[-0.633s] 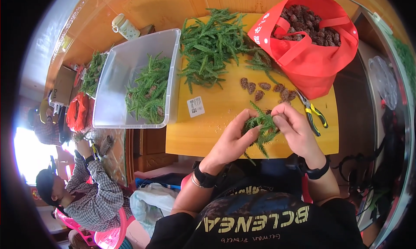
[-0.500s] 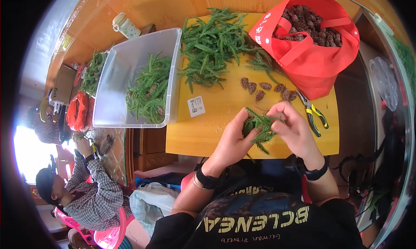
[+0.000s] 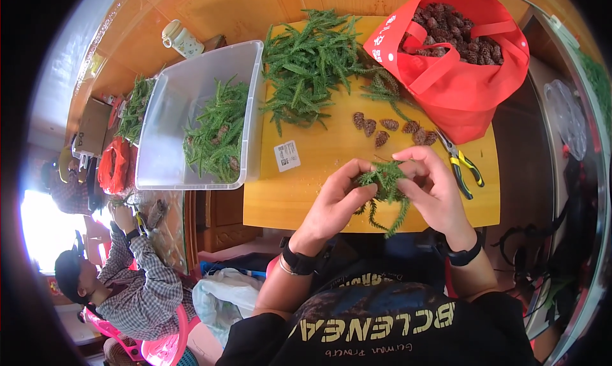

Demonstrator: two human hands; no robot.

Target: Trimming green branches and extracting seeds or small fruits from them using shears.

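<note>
Between my hands, above the near edge of the yellow table, is a green artificial pine sprig with drooping needled branches. My left hand pinches it from the left, thumb and fingers closed on the greenery. From the other side my right hand grips it, its fingers bent around the upper branches. Just beyond lie several small brown pine cones. Yellow-and-black pliers rest to the right of my right hand. A heap of green pine sprigs lies at the far side of the table.
A clear plastic bin holding more sprigs stands at left. At far right is a red bag full of pine cones. A white label card lies on the table. Another person in a checked shirt works at a table on the left.
My fingers have shifted on the sprig, and it has turned so its branches hang lower toward me. My right index finger has lifted outward slightly.
</note>
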